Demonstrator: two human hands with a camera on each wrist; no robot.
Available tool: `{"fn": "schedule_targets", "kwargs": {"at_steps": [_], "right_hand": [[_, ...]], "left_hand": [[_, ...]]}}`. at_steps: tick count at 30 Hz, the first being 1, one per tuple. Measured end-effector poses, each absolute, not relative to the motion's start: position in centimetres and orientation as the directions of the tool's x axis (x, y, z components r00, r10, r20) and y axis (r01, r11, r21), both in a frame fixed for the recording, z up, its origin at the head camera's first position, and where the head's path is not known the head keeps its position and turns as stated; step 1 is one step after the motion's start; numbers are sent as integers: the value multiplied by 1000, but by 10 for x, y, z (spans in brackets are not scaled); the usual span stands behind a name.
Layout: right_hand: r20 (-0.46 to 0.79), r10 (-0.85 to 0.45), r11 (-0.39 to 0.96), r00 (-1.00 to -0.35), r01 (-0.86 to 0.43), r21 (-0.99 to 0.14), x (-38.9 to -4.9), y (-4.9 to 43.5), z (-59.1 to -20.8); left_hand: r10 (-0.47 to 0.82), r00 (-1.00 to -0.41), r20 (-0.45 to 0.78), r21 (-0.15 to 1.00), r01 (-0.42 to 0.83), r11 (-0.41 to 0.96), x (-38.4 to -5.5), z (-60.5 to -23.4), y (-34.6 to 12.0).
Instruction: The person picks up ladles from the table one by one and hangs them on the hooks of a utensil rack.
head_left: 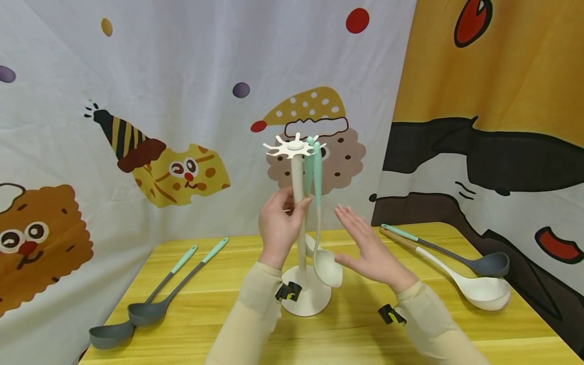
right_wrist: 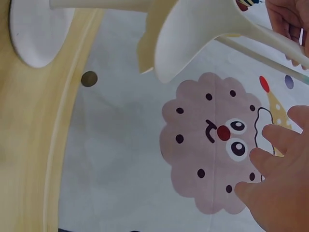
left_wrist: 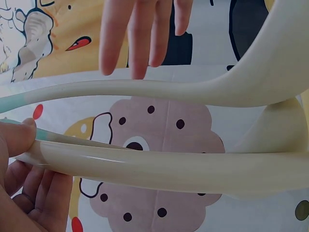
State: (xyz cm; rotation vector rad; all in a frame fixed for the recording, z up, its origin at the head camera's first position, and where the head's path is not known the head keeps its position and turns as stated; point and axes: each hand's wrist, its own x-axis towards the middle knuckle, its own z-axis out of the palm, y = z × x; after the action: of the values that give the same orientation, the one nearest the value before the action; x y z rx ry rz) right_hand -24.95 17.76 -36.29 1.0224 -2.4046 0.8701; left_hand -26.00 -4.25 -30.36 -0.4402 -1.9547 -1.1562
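Note:
A white utensil stand (head_left: 306, 303) with a round base and a star-shaped top rack stands mid-table. My left hand (head_left: 280, 225) grips its post (left_wrist: 169, 172) partway up, the thumb and fingers on either side. On the rack's right side hangs a cream ladle (head_left: 327, 268) with a mint handle. Behind it hangs a second mint-handled utensil (head_left: 308, 175), its cream lower end partly hidden. To the right of the ladle, my right hand (head_left: 371, 248) is held up with its fingers extended, holding nothing. In the right wrist view this hand (right_wrist: 285, 188) is apart from the ladle's bowl (right_wrist: 193, 38).
Two grey ladles with mint handles, one nearer (head_left: 148, 313) and one partly under it (head_left: 111, 334), lie at the left. At the right lie a grey ladle (head_left: 490, 264) and a white ladle (head_left: 485, 293) with a wooden handle. A printed curtain (head_left: 191, 66) hangs behind the wooden table (head_left: 205, 324).

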Motion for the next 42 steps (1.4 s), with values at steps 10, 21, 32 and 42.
{"fn": "schedule_targets", "kwargs": {"at_steps": [10, 21, 32, 42], "right_hand": [[520, -507, 596, -687, -716, -365, -252, 191, -370], [491, -506, 653, -709, -687, -318, -252, 201, -378], [463, -504, 684, -729, -664, -302, -251, 210, -384], [456, -508, 696, -731, -660, -283, -251, 218, -390]], "left_hand": [[-103, -626, 773, 581, 634, 510, -259, -303, -43], [-98, -624, 775, 575, 633, 518, -259, -303, -43], [-98, -626, 773, 578, 633, 516, -258, -303, -43], [-98, -631, 770, 581, 629, 516, -259, -303, -43]]}}
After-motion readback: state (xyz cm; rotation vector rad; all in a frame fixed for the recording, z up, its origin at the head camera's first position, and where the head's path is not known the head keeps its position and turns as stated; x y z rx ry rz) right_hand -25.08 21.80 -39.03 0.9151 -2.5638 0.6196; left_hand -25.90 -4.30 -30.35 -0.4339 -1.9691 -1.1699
